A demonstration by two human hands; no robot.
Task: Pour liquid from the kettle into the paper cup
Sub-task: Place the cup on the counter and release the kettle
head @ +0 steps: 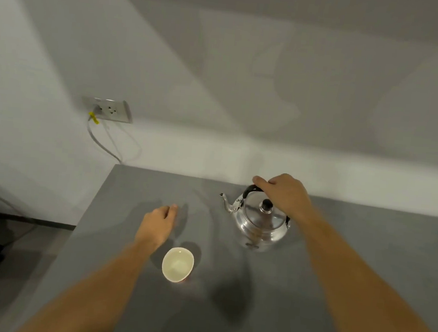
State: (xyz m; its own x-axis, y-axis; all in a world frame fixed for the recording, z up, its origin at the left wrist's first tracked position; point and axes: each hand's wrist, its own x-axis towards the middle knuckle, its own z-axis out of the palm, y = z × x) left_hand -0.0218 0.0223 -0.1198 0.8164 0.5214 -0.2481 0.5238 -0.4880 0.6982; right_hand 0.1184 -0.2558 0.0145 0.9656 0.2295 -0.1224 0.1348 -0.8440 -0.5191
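Note:
A shiny steel kettle with a black lid knob and a black handle stands upright on the grey table, its spout pointing left. My right hand is closed around the kettle's handle from above. A paper cup, white inside and seen from above, stands upright on the table in front of and to the left of the kettle. My left hand rests on the table just behind and left of the cup, fingers loosely curled, holding nothing and not touching the cup.
A white wall rises behind the table. A wall socket with a plugged cable sits at the left, beyond the table's left edge. Dark floor and objects lie at the lower left.

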